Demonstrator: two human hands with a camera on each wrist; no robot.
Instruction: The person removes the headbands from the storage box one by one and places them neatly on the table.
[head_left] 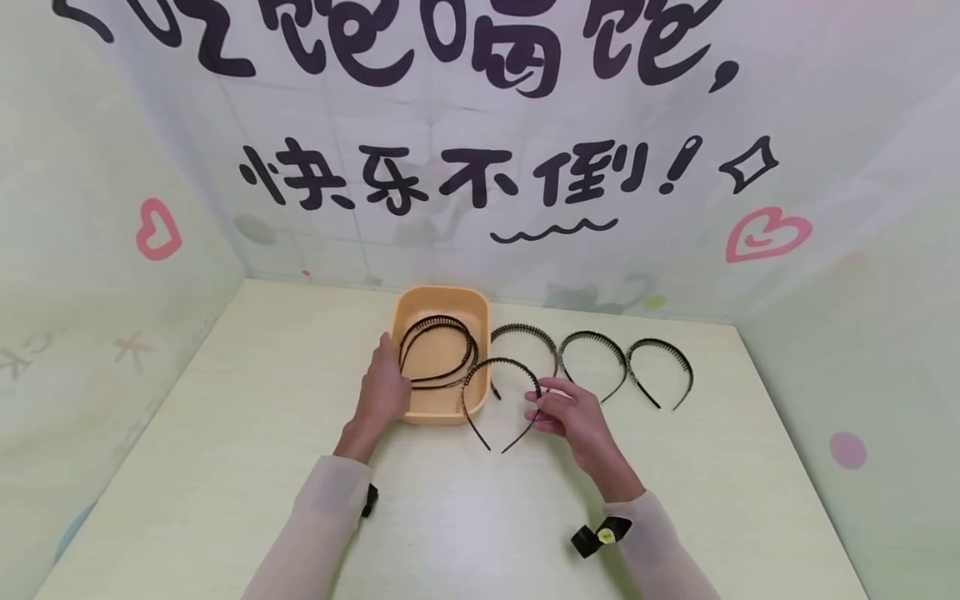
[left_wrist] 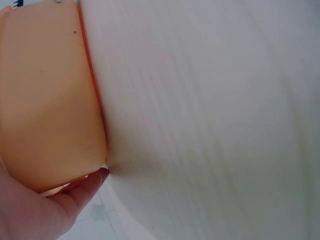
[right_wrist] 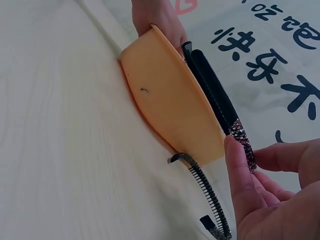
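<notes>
A black toothed headband [head_left: 501, 361] is in the air over the front right corner of an orange plastic basin [head_left: 435, 419]. My right hand [head_left: 573, 417] pinches its right side between thumb and fingers. In the right wrist view the pinched part of the headband [right_wrist: 242, 142] has a glittery patch. My left hand [head_left: 385, 385] grips the basin's left wall, fingers along the outside and thumb near the rim. Inside the basin lie black headbands [head_left: 442, 321], overlapping one another. The left wrist view shows the basin's side [left_wrist: 50, 100] with the left fingers [left_wrist: 82, 195] against it.
Right of the basin a row of black headbands lies on the pale table [head_left: 262, 500]: one close by [head_left: 525, 328], one in the middle [head_left: 592, 335] and one at the far right [head_left: 663, 343]. A printed cloth wall [head_left: 435, 250] stands behind the table, with side walls left and right.
</notes>
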